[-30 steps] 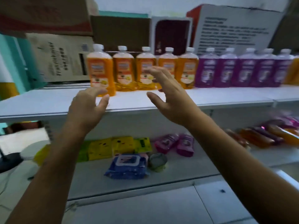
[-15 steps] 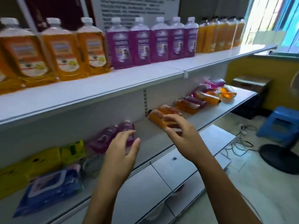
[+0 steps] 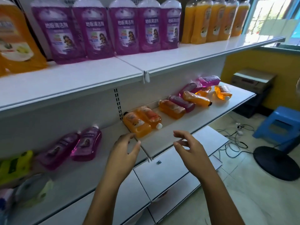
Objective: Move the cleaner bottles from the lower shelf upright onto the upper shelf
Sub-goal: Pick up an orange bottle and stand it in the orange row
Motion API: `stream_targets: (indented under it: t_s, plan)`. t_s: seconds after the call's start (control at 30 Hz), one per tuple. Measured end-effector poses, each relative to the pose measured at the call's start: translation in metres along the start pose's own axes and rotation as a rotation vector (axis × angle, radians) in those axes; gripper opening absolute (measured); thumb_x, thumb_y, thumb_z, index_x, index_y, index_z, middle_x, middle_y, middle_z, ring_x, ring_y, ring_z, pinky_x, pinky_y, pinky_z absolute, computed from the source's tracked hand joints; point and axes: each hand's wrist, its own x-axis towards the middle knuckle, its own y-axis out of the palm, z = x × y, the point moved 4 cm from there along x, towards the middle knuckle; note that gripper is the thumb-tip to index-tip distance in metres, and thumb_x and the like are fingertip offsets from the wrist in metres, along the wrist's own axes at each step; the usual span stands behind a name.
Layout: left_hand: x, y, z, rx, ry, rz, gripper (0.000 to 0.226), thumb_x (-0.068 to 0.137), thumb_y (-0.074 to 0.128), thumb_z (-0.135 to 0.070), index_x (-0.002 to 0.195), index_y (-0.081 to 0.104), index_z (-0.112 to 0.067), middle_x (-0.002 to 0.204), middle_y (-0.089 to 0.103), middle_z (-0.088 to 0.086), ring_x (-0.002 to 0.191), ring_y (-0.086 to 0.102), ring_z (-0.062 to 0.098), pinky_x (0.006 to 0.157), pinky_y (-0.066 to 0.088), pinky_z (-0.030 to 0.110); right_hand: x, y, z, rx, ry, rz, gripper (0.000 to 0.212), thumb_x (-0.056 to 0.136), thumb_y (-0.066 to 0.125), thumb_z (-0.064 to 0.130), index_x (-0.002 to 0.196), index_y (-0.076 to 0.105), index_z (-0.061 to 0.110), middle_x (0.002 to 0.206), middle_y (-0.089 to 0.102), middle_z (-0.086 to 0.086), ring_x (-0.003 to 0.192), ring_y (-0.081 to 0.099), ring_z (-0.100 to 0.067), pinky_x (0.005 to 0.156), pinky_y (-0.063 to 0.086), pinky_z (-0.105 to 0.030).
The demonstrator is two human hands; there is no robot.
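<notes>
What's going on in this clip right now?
A person is restocking cleaner bottles. Both hands are empty: the left hand and right hand reach, fingers spread, toward two orange bottles lying on the lower shelf. More orange and purple bottles lie farther along it. The upper shelf already holds upright rows.

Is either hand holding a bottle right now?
No: the left hand and right hand hang open and empty in front of the lower shelf, just short of the nearest orange bottle.
</notes>
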Motion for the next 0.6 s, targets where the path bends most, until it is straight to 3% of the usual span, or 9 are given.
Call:
stream_targets:
  t_s: [0.1, 0.27, 0.33, 0.43, 0.53, 0.6]
  plan:
    - [0.003, 0.016, 0.01, 0.006, -0.051, -0.005, 0.036, 0.098, 0.055, -0.034, 0.133, 0.053, -0.028, 0.131, 0.054, -0.012, 0.119, 0.049, 0.007, 0.094, 0.039, 0.026, 0.017, 0.007, -0.018, 0.008, 0.016, 0.067, 0.032, 0.1, 0.055, 0.023, 0.131, 0.055, 0.033, 0.124, 0.057, 0.019, 0.103, 0.05, 0.022, 0.067, 0.042, 0.004]
    - [0.001, 0.028, 0.05, -0.002, -0.222, -0.006, 0.04, 0.099, 0.054, -0.035, 0.138, 0.049, -0.028, 0.137, 0.051, -0.01, 0.121, 0.046, 0.005, 0.1, 0.038, 0.027, 0.041, 0.035, -0.03, 0.083, 0.0, 0.156, 0.026, 0.1, 0.054, 0.02, 0.118, 0.061, 0.038, 0.117, 0.063, 0.024, 0.103, 0.06, 0.008, 0.074, 0.049, -0.005]
    - [0.003, 0.033, 0.064, -0.005, -0.265, 0.011, 0.041, 0.099, 0.053, -0.038, 0.139, 0.048, -0.027, 0.136, 0.053, -0.01, 0.12, 0.046, 0.003, 0.097, 0.036, 0.023, 0.065, 0.05, -0.03, 0.071, -0.012, 0.173, 0.022, 0.1, 0.054, 0.022, 0.116, 0.064, 0.033, 0.112, 0.066, 0.018, 0.1, 0.063, 0.0, 0.083, 0.051, -0.014]
    - [0.019, 0.037, 0.085, 0.017, -0.313, 0.055, 0.046, 0.099, 0.051, -0.044, 0.141, 0.047, -0.026, 0.139, 0.053, -0.007, 0.125, 0.048, 0.009, 0.098, 0.033, 0.022, 0.113, 0.084, -0.021, -0.031, -0.064, 0.197, 0.019, 0.101, 0.055, 0.021, 0.117, 0.064, 0.025, 0.11, 0.064, 0.008, 0.095, 0.062, -0.004, 0.081, 0.048, -0.015]
    - [0.049, 0.04, 0.098, 0.016, -0.343, 0.096, 0.054, 0.099, 0.049, -0.048, 0.146, 0.042, -0.023, 0.15, 0.044, -0.003, 0.135, 0.043, 0.016, 0.101, 0.029, 0.023, 0.157, 0.127, -0.002, -0.131, -0.154, 0.311, 0.03, 0.098, 0.059, 0.017, 0.128, 0.059, 0.011, 0.125, 0.062, -0.007, 0.113, 0.062, -0.023, 0.095, 0.053, -0.034]
    - [0.069, 0.043, 0.097, -0.068, -0.374, 0.066, 0.058, 0.098, 0.051, -0.048, 0.147, 0.041, -0.018, 0.149, 0.045, -0.001, 0.13, 0.048, 0.011, 0.098, 0.031, 0.016, 0.182, 0.148, 0.009, -0.241, -0.214, 0.346, 0.037, 0.097, 0.062, 0.018, 0.132, 0.057, 0.01, 0.131, 0.061, -0.011, 0.116, 0.06, -0.026, 0.095, 0.054, -0.044]
